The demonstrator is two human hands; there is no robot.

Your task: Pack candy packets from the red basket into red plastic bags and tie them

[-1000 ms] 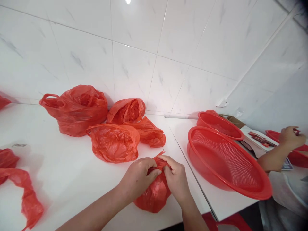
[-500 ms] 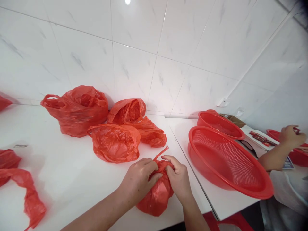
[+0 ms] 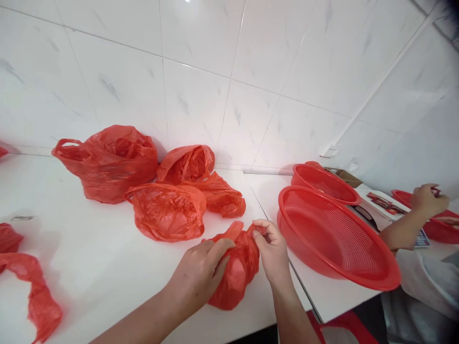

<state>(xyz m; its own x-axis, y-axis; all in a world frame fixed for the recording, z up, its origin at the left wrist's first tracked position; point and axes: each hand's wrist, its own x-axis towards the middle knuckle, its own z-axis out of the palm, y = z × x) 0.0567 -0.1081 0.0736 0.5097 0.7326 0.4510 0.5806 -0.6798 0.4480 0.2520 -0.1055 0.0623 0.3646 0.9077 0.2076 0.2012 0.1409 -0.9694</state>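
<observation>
A small red plastic bag lies on the white counter near its front edge. My left hand presses on the bag's left side, fingers curled over the plastic. My right hand pinches the bag's top right corner between thumb and fingers. The bag's lower part bulges between both hands.
Behind stand several red plastic bags. More red plastic lies at the left edge. A large red perforated basin and a second red basin sit right. Another person's hand works at far right.
My hands have drawn apart on the bag: the left slid down its side, the right pulled the top corner rightward. The upright twisted tail seen half a second ago now lies flattened.
</observation>
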